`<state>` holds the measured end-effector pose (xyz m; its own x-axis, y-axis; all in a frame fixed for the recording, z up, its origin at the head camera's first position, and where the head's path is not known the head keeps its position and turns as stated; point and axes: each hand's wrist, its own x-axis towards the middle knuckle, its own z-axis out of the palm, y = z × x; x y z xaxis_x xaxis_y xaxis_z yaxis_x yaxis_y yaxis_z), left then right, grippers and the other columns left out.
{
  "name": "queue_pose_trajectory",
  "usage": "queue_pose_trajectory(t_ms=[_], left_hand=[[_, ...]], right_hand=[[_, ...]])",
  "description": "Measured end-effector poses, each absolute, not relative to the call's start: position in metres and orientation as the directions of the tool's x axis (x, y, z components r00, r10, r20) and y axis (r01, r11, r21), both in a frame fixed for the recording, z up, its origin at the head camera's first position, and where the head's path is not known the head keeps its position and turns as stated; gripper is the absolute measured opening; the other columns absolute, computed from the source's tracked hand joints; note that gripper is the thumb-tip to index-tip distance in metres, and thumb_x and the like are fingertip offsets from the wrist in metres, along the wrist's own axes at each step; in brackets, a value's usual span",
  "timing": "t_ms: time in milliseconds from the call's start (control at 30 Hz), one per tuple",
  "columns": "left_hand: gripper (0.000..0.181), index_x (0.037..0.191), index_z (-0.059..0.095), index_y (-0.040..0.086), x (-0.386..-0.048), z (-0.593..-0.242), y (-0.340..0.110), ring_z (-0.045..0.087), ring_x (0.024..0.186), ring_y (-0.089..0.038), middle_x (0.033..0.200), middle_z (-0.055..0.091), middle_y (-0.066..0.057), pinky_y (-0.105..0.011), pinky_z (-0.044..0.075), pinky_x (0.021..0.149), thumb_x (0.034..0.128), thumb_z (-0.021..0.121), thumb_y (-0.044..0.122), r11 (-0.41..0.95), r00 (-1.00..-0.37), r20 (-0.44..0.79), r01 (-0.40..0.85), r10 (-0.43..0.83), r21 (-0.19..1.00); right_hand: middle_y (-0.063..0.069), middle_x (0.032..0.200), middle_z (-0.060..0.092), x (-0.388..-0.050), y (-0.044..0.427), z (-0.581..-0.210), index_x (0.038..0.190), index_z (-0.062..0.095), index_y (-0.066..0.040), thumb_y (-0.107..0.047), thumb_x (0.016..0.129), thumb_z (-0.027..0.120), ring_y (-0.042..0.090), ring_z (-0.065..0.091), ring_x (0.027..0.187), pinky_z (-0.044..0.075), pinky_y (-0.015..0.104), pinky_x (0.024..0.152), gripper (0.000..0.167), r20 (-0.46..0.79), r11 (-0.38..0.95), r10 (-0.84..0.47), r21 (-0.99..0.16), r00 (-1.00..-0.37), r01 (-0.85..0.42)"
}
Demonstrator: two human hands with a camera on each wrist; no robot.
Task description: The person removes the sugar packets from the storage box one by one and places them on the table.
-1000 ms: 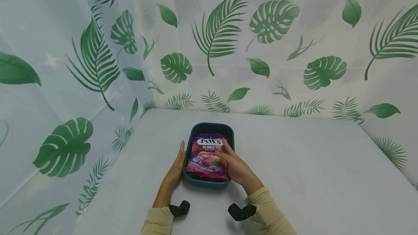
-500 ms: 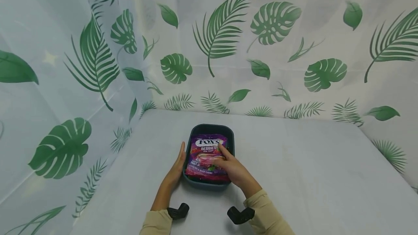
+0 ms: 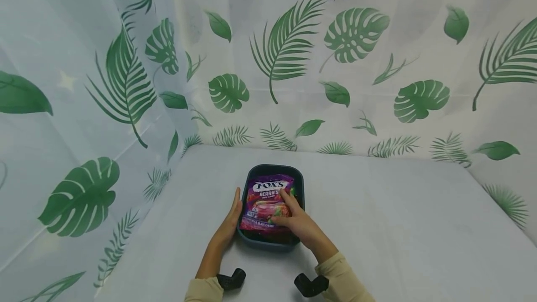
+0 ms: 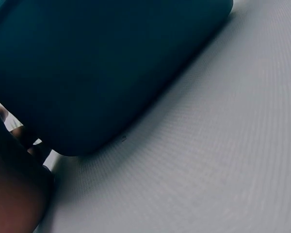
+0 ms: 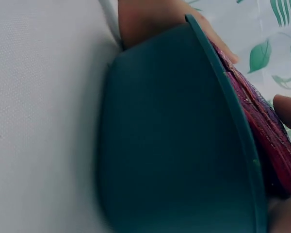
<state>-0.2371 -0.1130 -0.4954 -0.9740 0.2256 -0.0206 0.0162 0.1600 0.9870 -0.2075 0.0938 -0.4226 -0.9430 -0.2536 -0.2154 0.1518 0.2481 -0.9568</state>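
Note:
A dark teal container (image 3: 273,246) stands on the white surface, with a purple and red FOX'S Berries candy bag (image 3: 262,203) lying in it. Along the container's left wall rests my left hand (image 3: 226,227), its fingers straight. My right hand (image 3: 305,229) lies over the bag's right side, thumb and a finger on its front; its other fingers are hidden. In the left wrist view the container wall (image 4: 102,73) is beside part of the left hand (image 4: 14,179). The right wrist view shows the bag's edge (image 5: 266,131) above the container's rim (image 5: 233,104).
The white table surface (image 3: 398,227) extends around the container. White cloth with green leaf prints (image 3: 293,111) hangs behind it and at the left. A black curved device sits at each wrist, beside a beige sleeve (image 3: 346,276).
My right hand has shifted slightly down and left over the bag, which now sits at a slightly different angle. The left hand stays against the container.

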Motion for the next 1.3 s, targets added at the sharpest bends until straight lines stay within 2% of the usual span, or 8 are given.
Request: queue_pose_trajectory(t_ms=[267, 433, 667, 767, 867, 1000, 1167, 1300], left_hand=[[0.057, 0.147, -0.010, 0.021, -0.242, -0.497, -0.102, -0.012, 0.141, -0.030, 0.154, -0.012, -0.007, -0.058, -0.006, 0.109, 0.0989, 0.014, 0.042, 0.147, -0.969, -0.003, 0.035, 0.246, 0.988], [0.058, 0.147, -0.009, 0.020, -0.244, -0.495, -0.098, -0.012, 0.141, -0.029, 0.154, -0.012, -0.006, -0.058, -0.006, 0.109, 0.0990, 0.015, 0.041, 0.144, -0.969, -0.004, 0.032, 0.246, 0.989], [0.058, 0.147, -0.009, 0.020, -0.242, -0.501, -0.096, -0.012, 0.140, -0.031, 0.154, -0.012, -0.008, -0.059, -0.006, 0.109, 0.0988, 0.015, 0.042, 0.144, -0.966, -0.006, 0.032, 0.259, 0.989], [0.058, 0.147, -0.009, 0.020, -0.238, -0.504, -0.096, -0.012, 0.140, -0.031, 0.154, -0.012, -0.009, -0.060, -0.006, 0.108, 0.0988, 0.015, 0.042, 0.131, -0.965, -0.010, 0.025, 0.262, 0.991], [0.058, 0.147, -0.009, 0.021, -0.233, -0.505, -0.095, -0.012, 0.140, -0.032, 0.154, -0.010, -0.009, -0.061, -0.006, 0.107, 0.0986, 0.016, 0.042, 0.129, -0.968, -0.021, 0.012, 0.250, 0.992], [0.058, 0.147, -0.008, 0.022, -0.232, -0.505, -0.095, -0.010, 0.140, -0.033, 0.154, -0.009, -0.009, -0.062, -0.005, 0.107, 0.0983, 0.017, 0.043, 0.139, -0.972, -0.030, 0.003, 0.234, 0.990], [0.060, 0.147, -0.008, 0.022, -0.233, -0.501, -0.104, -0.011, 0.140, -0.032, 0.154, -0.011, -0.007, -0.062, -0.005, 0.107, 0.0979, 0.018, 0.044, 0.144, -0.974, -0.035, -0.002, 0.226, 0.990], [0.060, 0.147, -0.008, 0.021, -0.234, -0.496, -0.115, -0.012, 0.140, -0.032, 0.154, -0.011, -0.007, -0.062, -0.006, 0.107, 0.0977, 0.019, 0.042, 0.160, -0.976, -0.028, 0.007, 0.218, 0.987]], right_hand=[[0.013, 0.154, -0.001, -0.208, 0.101, -0.423, 0.146, 0.022, -0.023, -0.016, 0.083, 0.065, 0.045, -0.002, 0.137, 0.006, 0.068, 0.103, 0.077, -0.221, 0.233, -0.209, -0.957, -0.953, 0.171], [0.015, 0.154, 0.000, -0.209, 0.105, -0.424, 0.146, 0.021, -0.020, -0.016, 0.083, 0.065, 0.044, 0.003, 0.137, 0.009, 0.064, 0.106, 0.077, -0.207, 0.179, -0.202, -0.969, -0.957, 0.172], [0.016, 0.152, 0.008, -0.206, 0.112, -0.430, 0.147, 0.019, -0.019, -0.019, 0.083, 0.065, 0.040, 0.022, 0.129, 0.020, 0.059, 0.107, 0.078, -0.197, 0.098, -0.235, -0.979, -0.952, 0.179], [0.017, 0.150, 0.011, -0.204, 0.115, -0.433, 0.146, 0.019, -0.018, -0.018, 0.083, 0.064, 0.037, 0.029, 0.124, 0.028, 0.053, 0.105, 0.078, -0.192, 0.064, -0.249, -0.981, -0.949, 0.182], [0.018, 0.149, 0.011, -0.202, 0.117, -0.437, 0.147, 0.018, -0.017, -0.016, 0.084, 0.063, 0.034, 0.033, 0.120, 0.037, 0.039, 0.100, 0.077, -0.184, 0.015, -0.286, -0.982, -0.940, 0.188], [0.018, 0.147, 0.012, -0.203, 0.118, -0.437, 0.147, 0.017, -0.018, -0.014, 0.085, 0.062, 0.033, 0.034, 0.119, 0.040, 0.030, 0.094, 0.077, -0.178, -0.011, -0.321, -0.981, -0.930, 0.192], [0.017, 0.147, 0.012, -0.205, 0.111, -0.436, 0.147, 0.018, -0.019, -0.015, 0.084, 0.063, 0.033, 0.032, 0.121, 0.037, 0.034, 0.097, 0.077, -0.165, -0.001, -0.323, -0.985, -0.932, 0.175], [0.017, 0.148, 0.009, -0.207, 0.103, -0.437, 0.147, 0.016, -0.018, -0.014, 0.085, 0.062, 0.031, 0.034, 0.120, 0.039, 0.028, 0.095, 0.077, -0.142, -0.047, -0.360, -0.984, -0.922, 0.170]])
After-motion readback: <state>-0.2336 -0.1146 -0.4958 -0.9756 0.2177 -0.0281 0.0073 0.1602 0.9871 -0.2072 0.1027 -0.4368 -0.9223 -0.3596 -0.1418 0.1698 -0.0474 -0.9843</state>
